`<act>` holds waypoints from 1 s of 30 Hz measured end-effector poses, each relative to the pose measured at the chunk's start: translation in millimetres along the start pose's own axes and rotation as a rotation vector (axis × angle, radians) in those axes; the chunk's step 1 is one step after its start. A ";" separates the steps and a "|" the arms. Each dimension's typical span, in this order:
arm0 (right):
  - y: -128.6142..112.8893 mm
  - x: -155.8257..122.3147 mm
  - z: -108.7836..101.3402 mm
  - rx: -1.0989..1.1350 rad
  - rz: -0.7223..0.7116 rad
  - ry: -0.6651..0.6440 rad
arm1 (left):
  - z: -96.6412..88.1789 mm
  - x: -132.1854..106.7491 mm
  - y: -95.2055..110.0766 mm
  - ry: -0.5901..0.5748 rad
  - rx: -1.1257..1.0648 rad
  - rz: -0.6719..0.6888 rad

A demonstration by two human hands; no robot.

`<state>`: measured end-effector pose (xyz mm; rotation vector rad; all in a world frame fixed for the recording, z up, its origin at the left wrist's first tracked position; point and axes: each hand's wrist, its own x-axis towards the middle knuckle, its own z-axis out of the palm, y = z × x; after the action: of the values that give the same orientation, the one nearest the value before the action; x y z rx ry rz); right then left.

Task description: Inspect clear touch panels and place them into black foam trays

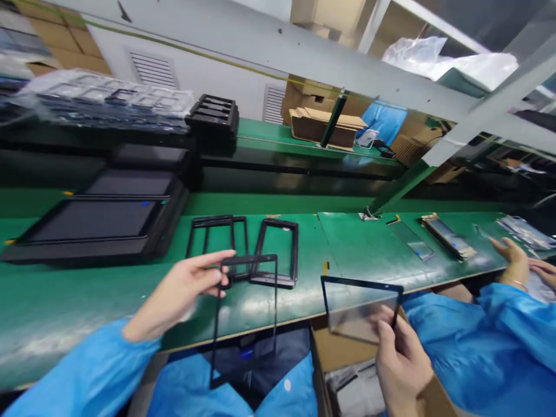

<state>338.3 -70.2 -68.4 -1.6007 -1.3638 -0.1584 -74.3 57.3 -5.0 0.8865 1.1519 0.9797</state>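
Pinched at its upper left corner, a thin black rectangular frame (276, 289) hangs from my left hand (182, 289) in front of the bench edge. My right hand (402, 359) grips a clear glass touch panel (351, 307) by its right end; the panel has a black border and a small yellow flex cable (326, 268) at its upper left corner. Beyond my left hand, two overlapping black frames (212, 220) lie on the green bench (339, 237). A thicker black frame (295, 249) lies just right of them.
Stacked black trays with dark screens (91, 223) stand at left. On the right lie another glass panel (410, 238) and a stack of panels (449, 234), near a co-worker's hand (510, 258). An open cardboard box (334, 347) sits below the bench edge. A slanted post (402, 188) rises behind.
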 end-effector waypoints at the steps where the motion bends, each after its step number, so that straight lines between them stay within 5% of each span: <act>1: -18.8 -2.7 6.9 0.179 0.228 -0.024 | 7.7 -2.9 -5.9 -0.008 -0.002 -0.003; 4: -67.3 -12.5 34.0 0.656 0.690 -0.273 | 22.7 -9.3 -16.0 -0.011 0.010 0.048; 7: -96.2 -24.1 57.4 0.817 0.823 -0.415 | 27.1 -16.0 -17.0 -0.038 0.050 0.116; 18: -123.4 -32.6 70.6 0.846 0.881 -0.418 | 30.7 -31.7 -14.9 -0.052 0.032 0.316; 30: -124.6 -48.7 77.0 0.795 0.752 -0.355 | 33.9 -33.0 -27.5 -0.077 -0.082 0.119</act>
<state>184.2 -62.3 -66.4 -1.3475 -0.8019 1.0300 -40.8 15.0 -13.9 0.9270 0.9959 1.0725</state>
